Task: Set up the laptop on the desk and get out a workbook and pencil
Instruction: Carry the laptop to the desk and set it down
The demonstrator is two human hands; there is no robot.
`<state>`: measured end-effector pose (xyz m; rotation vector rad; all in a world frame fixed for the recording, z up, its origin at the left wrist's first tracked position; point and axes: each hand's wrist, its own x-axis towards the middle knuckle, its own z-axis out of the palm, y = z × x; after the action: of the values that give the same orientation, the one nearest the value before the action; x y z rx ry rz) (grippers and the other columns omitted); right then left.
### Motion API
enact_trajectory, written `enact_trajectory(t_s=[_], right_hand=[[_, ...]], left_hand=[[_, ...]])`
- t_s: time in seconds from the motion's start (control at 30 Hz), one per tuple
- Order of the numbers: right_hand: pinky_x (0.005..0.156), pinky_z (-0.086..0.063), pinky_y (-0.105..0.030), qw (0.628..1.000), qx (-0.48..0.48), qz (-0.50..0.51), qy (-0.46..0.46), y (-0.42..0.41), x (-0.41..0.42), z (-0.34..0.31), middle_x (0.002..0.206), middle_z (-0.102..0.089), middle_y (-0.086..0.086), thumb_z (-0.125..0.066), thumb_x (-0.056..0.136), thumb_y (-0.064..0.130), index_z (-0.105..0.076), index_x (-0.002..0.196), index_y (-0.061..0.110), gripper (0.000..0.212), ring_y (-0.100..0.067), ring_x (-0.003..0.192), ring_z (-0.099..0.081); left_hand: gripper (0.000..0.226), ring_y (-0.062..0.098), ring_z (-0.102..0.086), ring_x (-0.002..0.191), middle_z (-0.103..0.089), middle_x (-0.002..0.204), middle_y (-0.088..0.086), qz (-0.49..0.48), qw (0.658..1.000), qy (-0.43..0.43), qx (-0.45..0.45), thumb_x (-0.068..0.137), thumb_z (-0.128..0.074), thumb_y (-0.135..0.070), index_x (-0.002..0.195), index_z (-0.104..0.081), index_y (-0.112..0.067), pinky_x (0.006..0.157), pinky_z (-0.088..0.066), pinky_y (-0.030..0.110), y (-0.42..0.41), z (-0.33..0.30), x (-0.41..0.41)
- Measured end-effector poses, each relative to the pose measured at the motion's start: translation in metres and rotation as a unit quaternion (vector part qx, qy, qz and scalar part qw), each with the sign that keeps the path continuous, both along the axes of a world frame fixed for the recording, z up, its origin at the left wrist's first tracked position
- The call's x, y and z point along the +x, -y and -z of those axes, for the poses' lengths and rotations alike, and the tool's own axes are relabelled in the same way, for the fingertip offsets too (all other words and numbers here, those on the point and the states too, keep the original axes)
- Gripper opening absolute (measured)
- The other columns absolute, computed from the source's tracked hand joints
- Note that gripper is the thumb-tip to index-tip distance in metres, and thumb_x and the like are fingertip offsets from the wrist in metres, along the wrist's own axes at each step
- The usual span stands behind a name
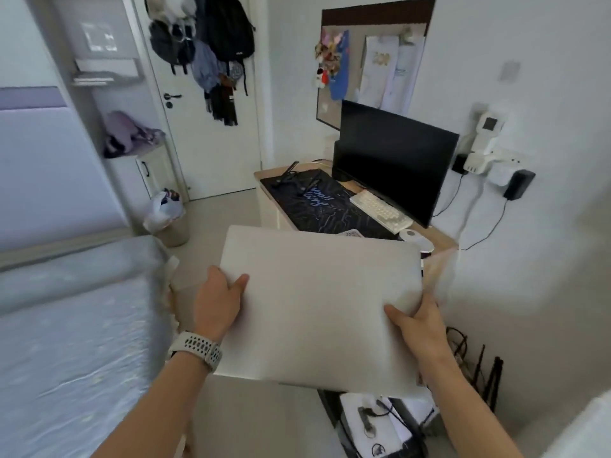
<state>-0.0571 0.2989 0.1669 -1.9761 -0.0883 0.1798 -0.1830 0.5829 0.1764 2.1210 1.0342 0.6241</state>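
We carry the closed laptop [317, 305] toward the table [439, 244].
Left hand [216, 304] and right hand [421, 328] each grip an edge, thumbs on top; laptop airborne, short of the mat [317, 206]. Next: lower it flat there.

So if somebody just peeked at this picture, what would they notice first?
Probably the closed silver laptop, big in the middle, held in the air by the left hand and the right hand at its near corners. Next comes the dark monitor on the desk at the right wall, with a white keyboard in front. Then the bags hanging on the white door behind.
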Motion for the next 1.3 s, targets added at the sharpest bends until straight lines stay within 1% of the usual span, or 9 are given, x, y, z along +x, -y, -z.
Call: enact_trajectory(t_s=[0.13, 0.3, 0.47, 0.6, 0.77, 0.87, 1.0, 1.17, 1.3], right_hand=[[0.096, -0.045, -0.052, 0.999, -0.022, -0.027, 0.011, -0.065, 0.023, -0.002, 0.113, -0.055, -0.005, -0.072, 0.081, 0.026, -0.042, 0.125, 0.013, 0.055, -0.031, 0.107, -0.054], [0.094, -0.045, -0.045, 0.997, -0.038, -0.057, 0.026, -0.128, 0.067, -0.001, 0.119, -0.054, -0.007, -0.071, 0.082, 0.024, -0.04, 0.129, 0.013, 0.058, -0.031, 0.109, -0.053], [0.095, -0.044, -0.051, 0.996, -0.017, -0.092, 0.013, -0.192, 0.135, 0.001, 0.114, -0.054, -0.006, -0.071, 0.081, 0.023, -0.041, 0.121, 0.016, 0.05, -0.027, 0.103, -0.052], [0.088, -0.045, -0.044, 0.993, -0.004, -0.12, 0.018, -0.248, 0.205, -0.007, 0.11, -0.052, -0.003, -0.071, 0.081, 0.022, -0.042, 0.12, 0.014, 0.049, -0.024, 0.1, -0.051], [0.087, -0.044, -0.04, 0.985, 0.001, -0.165, 0.045, -0.313, 0.279, -0.028, 0.113, -0.052, -0.003, -0.071, 0.081, 0.024, -0.043, 0.119, 0.015, 0.048, -0.023, 0.102, -0.051], [0.089, -0.045, -0.042, 0.982, 0.006, -0.181, 0.055, -0.348, 0.316, -0.037, 0.113, -0.051, -0.002, -0.071, 0.08, 0.024, -0.042, 0.12, 0.015, 0.05, -0.022, 0.103, -0.051], [0.082, -0.039, -0.033, 0.981, 0.017, -0.181, 0.065, -0.392, 0.355, -0.041, 0.11, -0.049, 0.0, -0.071, 0.082, 0.02, -0.041, 0.12, 0.013, 0.05, -0.018, 0.1, -0.049], [0.091, -0.047, -0.045, 0.986, 0.009, -0.156, 0.062, -0.453, 0.413, -0.041, 0.114, -0.051, -0.002, -0.072, 0.08, 0.026, -0.04, 0.119, 0.016, 0.051, -0.023, 0.106, -0.052], [0.087, -0.043, -0.037, 0.991, 0.024, -0.112, 0.075, -0.507, 0.457, -0.052, 0.117, -0.049, 0.0, -0.072, 0.081, 0.022, -0.039, 0.129, 0.013, 0.058, -0.018, 0.105, -0.049]], left_hand=[[0.037, 0.039, -0.06, 0.091, -0.063, 0.098, 0.02, -0.031, 1.0, -0.004, -0.002, 0.089, -0.058, -0.04, 0.093, -0.042, -0.006, 0.076, -0.047, 0.04, -0.065, 0.003, 0.006], [0.037, 0.038, -0.059, 0.092, -0.062, 0.096, 0.019, -0.067, 0.998, -0.002, 0.011, 0.085, -0.063, -0.04, 0.087, -0.042, -0.01, 0.08, -0.048, 0.045, -0.12, 0.005, 0.034], [0.036, 0.038, -0.058, 0.095, -0.062, 0.1, 0.018, -0.081, 0.997, 0.001, -0.015, 0.087, -0.061, -0.038, 0.093, -0.043, -0.008, 0.079, -0.047, 0.042, -0.172, 0.005, 0.084], [0.041, 0.04, -0.056, 0.1, -0.061, 0.106, 0.02, -0.111, 0.993, 0.013, -0.033, 0.087, -0.061, -0.039, 0.101, -0.045, -0.004, 0.083, -0.047, 0.046, -0.216, -0.003, 0.135], [0.046, 0.043, -0.053, 0.106, -0.059, 0.112, 0.023, -0.146, 0.989, 0.022, -0.026, 0.088, -0.061, -0.037, 0.107, -0.045, 0.001, 0.081, -0.043, 0.043, -0.266, -0.024, 0.191], [0.045, 0.041, -0.054, 0.105, -0.059, 0.112, 0.023, -0.148, 0.988, 0.037, -0.015, 0.089, -0.06, -0.035, 0.11, -0.045, 0.002, 0.073, -0.037, 0.035, -0.296, -0.033, 0.221], [0.047, 0.041, -0.052, 0.106, -0.057, 0.113, 0.022, -0.156, 0.988, 0.021, -0.005, 0.088, -0.059, -0.039, 0.11, -0.044, 0.0, 0.075, -0.038, 0.038, -0.346, -0.035, 0.262], [0.05, 0.041, -0.054, 0.104, -0.059, 0.111, 0.023, -0.129, 0.991, 0.027, 0.014, 0.088, -0.06, -0.039, 0.11, -0.045, 0.002, 0.084, -0.044, 0.045, -0.418, -0.037, 0.328], [0.053, 0.041, -0.052, 0.107, -0.057, 0.113, 0.025, -0.083, 0.995, 0.046, 0.024, 0.088, -0.059, -0.04, 0.112, -0.044, 0.005, 0.086, -0.042, 0.045, -0.483, -0.046, 0.391]])
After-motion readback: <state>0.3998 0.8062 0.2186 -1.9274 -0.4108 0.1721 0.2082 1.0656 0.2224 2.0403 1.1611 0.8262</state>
